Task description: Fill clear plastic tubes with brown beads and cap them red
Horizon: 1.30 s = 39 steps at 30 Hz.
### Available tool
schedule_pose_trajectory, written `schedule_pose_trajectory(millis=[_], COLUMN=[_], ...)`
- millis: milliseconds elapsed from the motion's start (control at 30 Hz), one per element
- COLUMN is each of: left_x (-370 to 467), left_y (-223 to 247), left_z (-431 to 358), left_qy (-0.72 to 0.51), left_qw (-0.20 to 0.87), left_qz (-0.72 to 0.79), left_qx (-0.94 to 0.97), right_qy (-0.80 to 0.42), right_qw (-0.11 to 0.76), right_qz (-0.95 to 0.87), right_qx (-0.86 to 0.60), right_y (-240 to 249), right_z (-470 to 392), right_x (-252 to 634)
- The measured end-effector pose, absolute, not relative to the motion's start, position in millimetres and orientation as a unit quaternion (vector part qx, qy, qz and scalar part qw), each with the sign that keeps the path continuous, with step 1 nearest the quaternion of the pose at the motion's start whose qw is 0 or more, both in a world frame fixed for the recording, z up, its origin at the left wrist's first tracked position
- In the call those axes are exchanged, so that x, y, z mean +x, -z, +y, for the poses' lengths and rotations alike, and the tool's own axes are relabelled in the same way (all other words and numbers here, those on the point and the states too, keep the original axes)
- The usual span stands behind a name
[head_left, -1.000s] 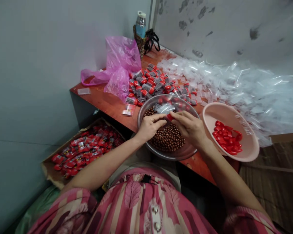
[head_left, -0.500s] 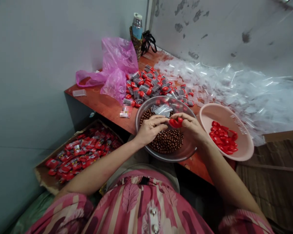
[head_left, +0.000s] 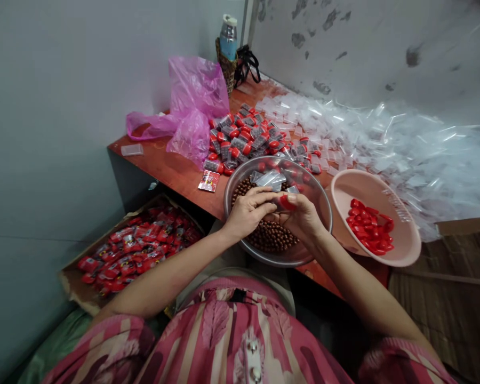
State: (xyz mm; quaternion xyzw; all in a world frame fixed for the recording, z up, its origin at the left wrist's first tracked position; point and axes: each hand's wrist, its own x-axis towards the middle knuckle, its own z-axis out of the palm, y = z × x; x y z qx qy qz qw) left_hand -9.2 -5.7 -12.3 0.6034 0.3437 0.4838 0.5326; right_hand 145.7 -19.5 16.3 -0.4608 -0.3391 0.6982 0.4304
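Note:
Over a metal bowl (head_left: 327, 226) my hands meet around one small clear plastic container (head_left: 277, 199) with dark contents. My left hand (head_left: 246, 213) grips its body, mostly hidden behind the fingers. On its other end is a red cap (head_left: 287, 202), and my right hand (head_left: 306, 218) is closed on that cap, thumb on top. Below lie many round brown balls (head_left: 272, 239) in the bowl. Several clear containers (head_left: 270, 178) rest on the balls at the bowl's far side.
Capped containers (head_left: 244, 133) lie heaped behind the bowl, near a pink plastic bag (head_left: 198, 88). To the right stand a pink basin (head_left: 410, 250) holding red caps (head_left: 370, 226) and a large pile of clear containers (head_left: 384, 138). Lower left, a cardboard box (head_left: 74, 282) holds red packets (head_left: 140, 248).
My right hand has brought the red cap left onto the container in my left hand. Of the red pieces it held before, only one shows now. The view has shifted slightly.

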Motion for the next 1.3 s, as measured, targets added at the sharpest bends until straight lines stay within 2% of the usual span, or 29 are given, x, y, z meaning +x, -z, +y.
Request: schedule_pose_trajectory(millis=[100, 233, 333, 467, 567, 667, 767, 900, 1000, 1167, 1300], left_x=[-6, -3, -3, -4, -4, -4, -3, -3, -3, -2, -1], left_y=[17, 18, 17, 14, 14, 14, 14, 16, 18, 19, 21], left_z=[-1, 2, 1, -1, -1, 0, 1, 1, 1, 2, 3], left_qy=[-0.512, -0.581, -0.605, -0.614, -0.616, -0.619, -0.616, -0.615, -0.628, -0.642, -0.652], left_qw=[0.551, 0.588, 0.595, 0.595, 0.597, 0.601, 0.606, 0.599, 0.591, 0.582, 0.577], left_qz=[0.352, 0.343, 0.337, 0.343, 0.339, 0.33, 0.326, 0.332, 0.322, 0.313, 0.306], left_qx=[0.557, 0.446, 0.407, 0.389, 0.386, 0.384, 0.384, 0.392, 0.39, 0.388, 0.385], right_qy=[-0.669, -0.535, -0.46, -0.414, -0.355, -0.24, -0.062, 0.099, 0.112, 0.049, 0.02], right_qw=[0.411, 0.49, 0.516, 0.465, 0.373, 0.18, 0.028, -0.089, -0.151, -0.192, -0.187], right_qz=[-0.394, -0.453, -0.432, -0.469, -0.604, -0.767, -0.907, -0.962, -0.945, -0.873, -0.887], right_qx=[-0.478, -0.519, -0.579, -0.626, -0.608, -0.568, -0.417, -0.24, -0.267, -0.446, -0.422], right_y=[-19, -28, -34, -31, -22, -11, -2, 7, 8, 2, 8], right_z=[-8, 48, 103, 123, 86, 41, 21, 27, 35, 35, 30], right_x=[149, 172, 198, 216, 208, 191, 176, 169, 176, 193, 174])
